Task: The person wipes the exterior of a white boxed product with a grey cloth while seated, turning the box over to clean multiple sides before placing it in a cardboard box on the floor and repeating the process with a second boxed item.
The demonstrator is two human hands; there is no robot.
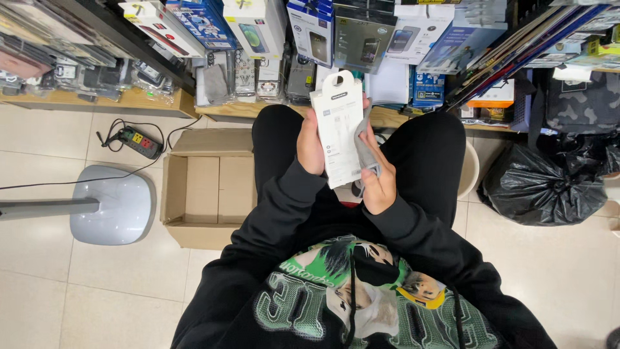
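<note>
The white retail box [338, 129], tall and flat with a hang tab cut at its top, stands upright above the seated person's lap, between both hands. The left hand [310, 145] grips its left edge, fingers wrapped behind and thumb on the front. The right hand [378, 178] presses a grey cloth [366, 152] against the box's right edge, fingers curled around the cloth.

On the tiled floor to the left, just beside the person's knee, a brown cardboard box [206, 187] lies open with its flaps spread; nothing shows inside it. To the right, a black plastic bag [549, 184] sits bulging on the floor, and a pale bucket [470, 169] shows partly behind the right leg; its contents are hidden.

A wooden shelf [139, 100] runs across the top, crowded with phone-accessory packages: white, blue and dark boxes [361, 32] leaning forward, and clear sleeves of phone cases [245, 74] below them. A power strip [139, 141] lies near a grey stand base [113, 203].
</note>
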